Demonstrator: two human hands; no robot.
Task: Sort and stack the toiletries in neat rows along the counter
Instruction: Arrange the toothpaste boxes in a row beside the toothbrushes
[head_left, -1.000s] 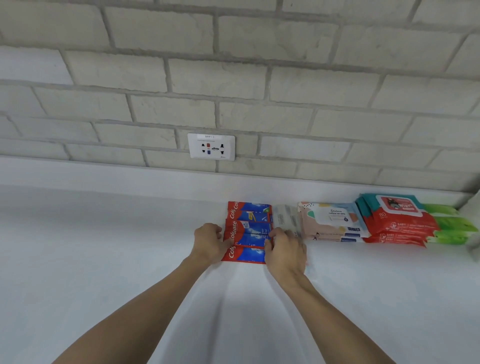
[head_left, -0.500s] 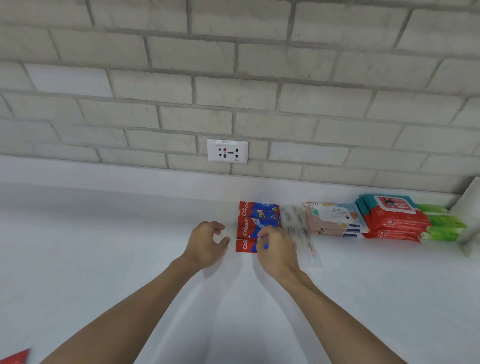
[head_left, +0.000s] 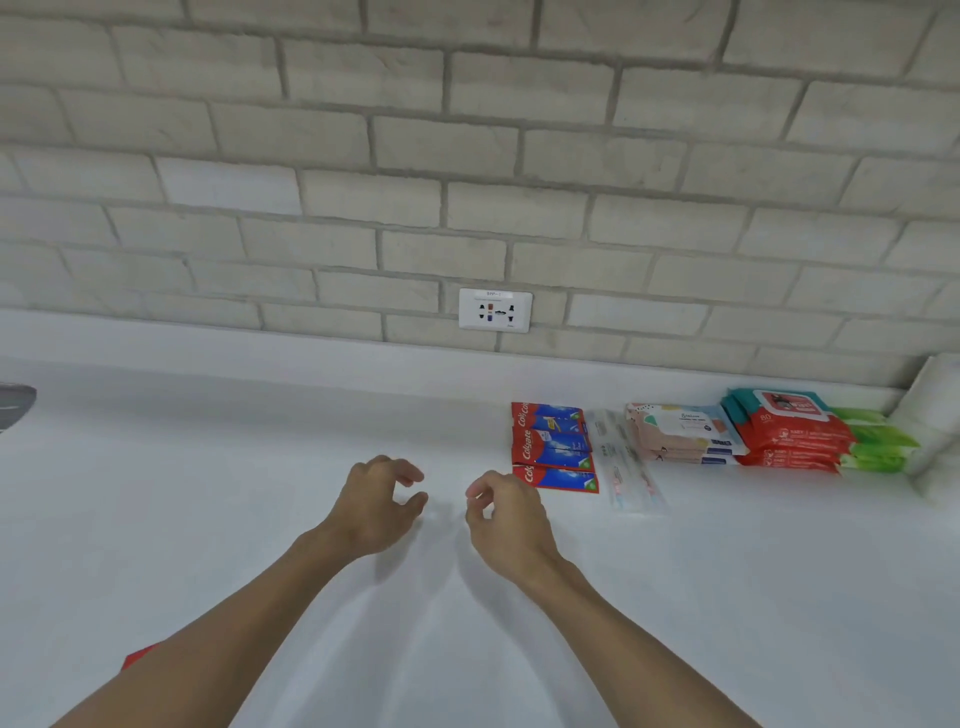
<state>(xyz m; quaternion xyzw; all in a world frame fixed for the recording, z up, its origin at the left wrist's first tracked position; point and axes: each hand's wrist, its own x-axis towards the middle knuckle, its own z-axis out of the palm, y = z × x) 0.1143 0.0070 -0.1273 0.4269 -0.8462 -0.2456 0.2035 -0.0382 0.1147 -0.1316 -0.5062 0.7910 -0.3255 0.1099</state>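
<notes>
A row of toiletries lies along the back of the white counter (head_left: 260, 467). Red and blue toothpaste boxes (head_left: 553, 447) are stacked at its left end. Beside them lie clear-wrapped toothbrush packs (head_left: 623, 462), then a pink wipes stack (head_left: 680, 434), a red and teal wipes stack (head_left: 784, 428) and green wipes packs (head_left: 872, 434). My left hand (head_left: 376, 504) and my right hand (head_left: 506, 512) hover above the counter left of the toothpaste, fingers loosely curled, holding nothing.
A white wall socket (head_left: 495, 310) sits in the brick wall above the toothpaste. A white object (head_left: 935, 415) stands at the far right end. A red item (head_left: 139, 656) peeks out by my left forearm, and a grey object (head_left: 15, 405) sits at the left edge.
Both hands let go of the toothpaste boxes and drew back toward me and to the left. The boxes stay stacked in the row.
</notes>
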